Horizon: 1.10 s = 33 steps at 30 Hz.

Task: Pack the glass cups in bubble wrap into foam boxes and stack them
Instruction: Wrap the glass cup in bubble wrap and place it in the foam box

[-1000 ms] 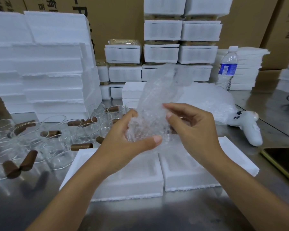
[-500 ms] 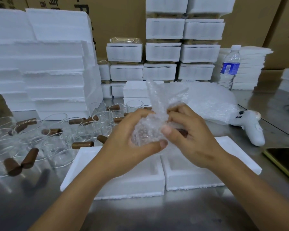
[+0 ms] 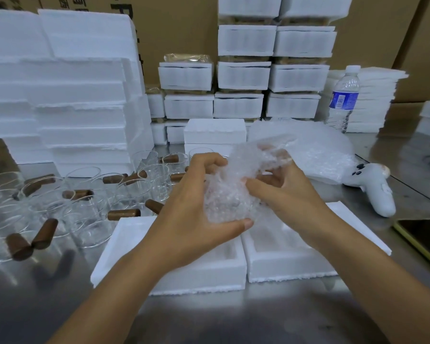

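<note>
The left hand and right hand both clutched the wrapped cup above a box, where loose wrap might have let it slip and crack.

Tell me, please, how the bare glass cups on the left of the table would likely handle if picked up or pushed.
The glass cups look thin-walled and smooth, so probably fragile and a little slippery. They stand crowded together, so a push would likely knock one into its neighbours. Each brown handle juts sideways, which may make a lifted cup tip.
</note>
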Motion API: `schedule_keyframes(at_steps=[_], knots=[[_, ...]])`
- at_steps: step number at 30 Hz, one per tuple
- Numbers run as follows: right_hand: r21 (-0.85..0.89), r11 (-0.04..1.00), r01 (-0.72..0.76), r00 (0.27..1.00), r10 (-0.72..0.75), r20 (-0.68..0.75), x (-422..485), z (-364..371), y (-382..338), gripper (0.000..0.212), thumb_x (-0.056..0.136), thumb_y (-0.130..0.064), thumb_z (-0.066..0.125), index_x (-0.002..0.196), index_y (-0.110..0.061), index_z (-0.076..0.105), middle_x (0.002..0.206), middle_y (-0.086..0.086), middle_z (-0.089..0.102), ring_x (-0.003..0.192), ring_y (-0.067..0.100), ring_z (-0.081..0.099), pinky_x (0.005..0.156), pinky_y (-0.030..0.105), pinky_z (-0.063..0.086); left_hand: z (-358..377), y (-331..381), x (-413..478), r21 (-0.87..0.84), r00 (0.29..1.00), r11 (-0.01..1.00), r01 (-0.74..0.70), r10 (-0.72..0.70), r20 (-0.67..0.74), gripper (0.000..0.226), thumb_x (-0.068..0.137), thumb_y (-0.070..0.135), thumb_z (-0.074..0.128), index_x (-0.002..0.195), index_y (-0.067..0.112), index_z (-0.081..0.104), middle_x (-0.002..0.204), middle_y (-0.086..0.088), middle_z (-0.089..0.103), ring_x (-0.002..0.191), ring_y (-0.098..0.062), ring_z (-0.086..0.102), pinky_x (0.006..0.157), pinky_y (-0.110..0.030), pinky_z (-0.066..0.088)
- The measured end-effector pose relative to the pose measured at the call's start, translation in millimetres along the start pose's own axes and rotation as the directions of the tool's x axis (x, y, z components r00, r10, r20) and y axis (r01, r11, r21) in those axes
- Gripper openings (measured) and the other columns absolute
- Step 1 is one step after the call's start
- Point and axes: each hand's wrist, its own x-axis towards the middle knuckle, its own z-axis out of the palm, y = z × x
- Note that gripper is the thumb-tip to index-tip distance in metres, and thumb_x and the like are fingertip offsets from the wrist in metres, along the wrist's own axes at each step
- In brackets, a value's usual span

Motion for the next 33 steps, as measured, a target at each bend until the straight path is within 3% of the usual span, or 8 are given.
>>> schedule_keyframes(at_steps=[4, 10, 14, 18, 22, 25, 29, 33], knots=[[-0.192, 0.939, 0.286, 0.955, -0.296, -0.025, -4, 3, -6, 0.030, 0.069, -0.023, 0.067, 0.091, -0.044, 0.062, 0.099, -0.019, 0.066, 0.099, 0.001, 0.061, 0.088, 0.023, 0.047, 2, -2, 0, -0.048, 0.999, 0.999, -0.001, 0.003, 0.044, 0.081, 0.062, 0.041, 0.081, 0.126, 0.050, 0.032, 0.116, 0.031, 0.045, 0.108, 0.006, 0.053, 0.082, -0.009, 0.046], [-0.208, 0.883, 0.421, 0.907, -0.416, 0.071, -10, 3, -12, 0.009, 0.080, -0.031, 0.058, 0.074, -0.038, 0.059, 0.090, -0.015, 0.056, 0.086, 0.002, 0.058, 0.068, 0.017, 0.048, -2, -4, 3, -0.161, 0.998, 0.986, 0.035, -0.041, -0.039, 0.080, 0.060, 0.042, 0.081, 0.120, 0.053, 0.031, 0.106, 0.035, 0.046, 0.101, 0.007, 0.055, 0.074, -0.013, 0.051], [-0.326, 0.860, 0.393, 0.919, -0.383, 0.096, -9, 2, -12, 0.029, 0.083, -0.044, 0.042, 0.062, -0.029, 0.055, 0.085, -0.009, 0.055, 0.084, 0.004, 0.052, 0.073, 0.015, 0.039, -2, -3, 2, -0.074, 1.000, 0.997, 0.001, -0.002, -0.015, 0.070, 0.061, 0.041, 0.081, 0.110, 0.059, 0.033, 0.106, 0.039, 0.043, 0.101, 0.008, 0.051, 0.071, -0.011, 0.050], [-0.315, 0.920, 0.234, 0.970, -0.241, 0.018, -5, 1, -7, 0.013, 0.072, -0.032, 0.064, 0.072, -0.022, 0.055, 0.075, -0.010, 0.056, 0.075, 0.002, 0.054, 0.071, 0.022, 0.043, 2, -5, 0, 0.170, 0.995, 0.981, -0.096, 0.091, 0.036, 0.051, 0.066, 0.048, 0.074, 0.100, 0.050, 0.037, 0.109, 0.023, 0.044, 0.101, 0.010, 0.045, 0.076, -0.004, 0.036], [-0.295, 0.914, 0.279, 0.940, -0.322, -0.110, -7, 6, -4, 0.017, 0.074, -0.028, 0.073, 0.072, -0.027, 0.056, 0.070, -0.017, 0.059, 0.071, -0.001, 0.056, 0.075, 0.009, 0.039, 1, -7, 0, 0.237, 0.995, 0.968, -0.088, 0.074, 0.067, 0.040, 0.065, 0.063, 0.065, 0.092, 0.054, 0.038, 0.108, 0.023, 0.038, 0.100, 0.009, 0.043, 0.075, -0.002, 0.034], [-0.294, 0.890, 0.349, 0.925, -0.377, -0.045, -12, 13, -7, 0.015, 0.084, -0.042, 0.058, 0.074, -0.031, 0.064, 0.077, -0.015, 0.064, 0.079, 0.001, 0.058, 0.075, 0.009, 0.040, 1, -10, 1, 0.226, 0.999, 0.973, -0.051, 0.047, 0.024, 0.041, 0.063, 0.063, 0.067, 0.090, 0.050, 0.039, 0.105, 0.023, 0.039, 0.097, 0.008, 0.044, 0.072, -0.001, 0.033], [-0.490, 0.706, 0.511, 0.846, -0.513, 0.144, -18, 17, -2, 0.044, 0.094, -0.042, 0.037, 0.084, -0.015, 0.070, 0.093, -0.011, 0.062, 0.099, 0.010, 0.052, 0.088, 0.033, 0.042, 0, -9, 3, 0.075, 0.994, 0.996, 0.036, -0.028, -0.109, 0.063, 0.058, 0.053, 0.078, 0.101, 0.046, 0.032, 0.101, 0.020, 0.048, 0.090, 0.002, 0.053, 0.066, -0.009, 0.042], [-0.568, 0.635, 0.524, 0.839, -0.498, 0.216, -17, 19, -2, 0.051, 0.096, -0.052, 0.020, 0.068, -0.028, 0.056, 0.107, -0.006, 0.049, 0.109, 0.009, 0.040, 0.093, 0.035, 0.035, 2, -2, 1, 0.067, 0.993, 0.997, -0.035, 0.043, -0.110, 0.064, 0.057, 0.056, 0.069, 0.104, 0.054, 0.025, 0.111, 0.026, 0.044, 0.097, 0.009, 0.051, 0.070, -0.003, 0.041]])
